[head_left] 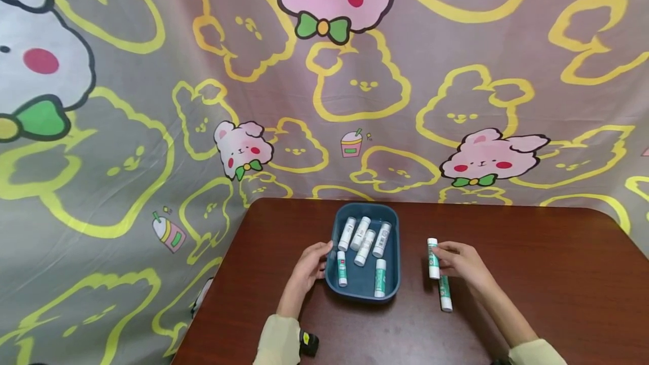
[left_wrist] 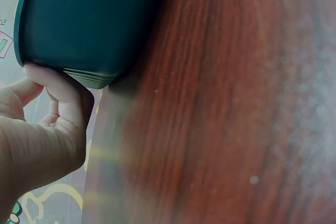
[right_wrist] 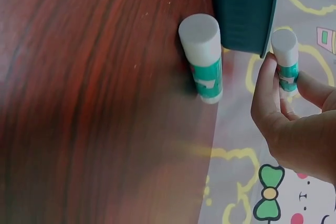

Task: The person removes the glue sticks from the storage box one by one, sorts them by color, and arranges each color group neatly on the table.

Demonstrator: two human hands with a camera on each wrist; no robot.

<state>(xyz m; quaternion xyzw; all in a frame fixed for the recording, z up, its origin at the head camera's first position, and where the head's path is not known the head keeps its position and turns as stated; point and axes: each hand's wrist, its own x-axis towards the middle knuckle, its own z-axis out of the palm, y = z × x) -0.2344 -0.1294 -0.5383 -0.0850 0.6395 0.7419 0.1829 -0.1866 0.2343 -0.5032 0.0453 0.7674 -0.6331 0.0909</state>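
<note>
A dark blue bin [head_left: 362,292] stands on the table with several white glue sticks [head_left: 365,248] in it, some showing green labels. At its left side my left hand [head_left: 309,266] grips the rim; the left wrist view shows thumb and finger at the edge of the bin [left_wrist: 89,19]. To the right of the bin, my right hand [head_left: 463,263] pinches a green-and-white glue stick [head_left: 433,258] between thumb and fingers. Another glue stick [head_left: 445,294] lies on the table just below that hand, and it looms large in the right wrist view [right_wrist: 205,61].
The brown wooden table [head_left: 547,252] reaches back to a patterned cloth [head_left: 365,89] hung behind it and along the left. A small black object [head_left: 308,343] sits by the left sleeve.
</note>
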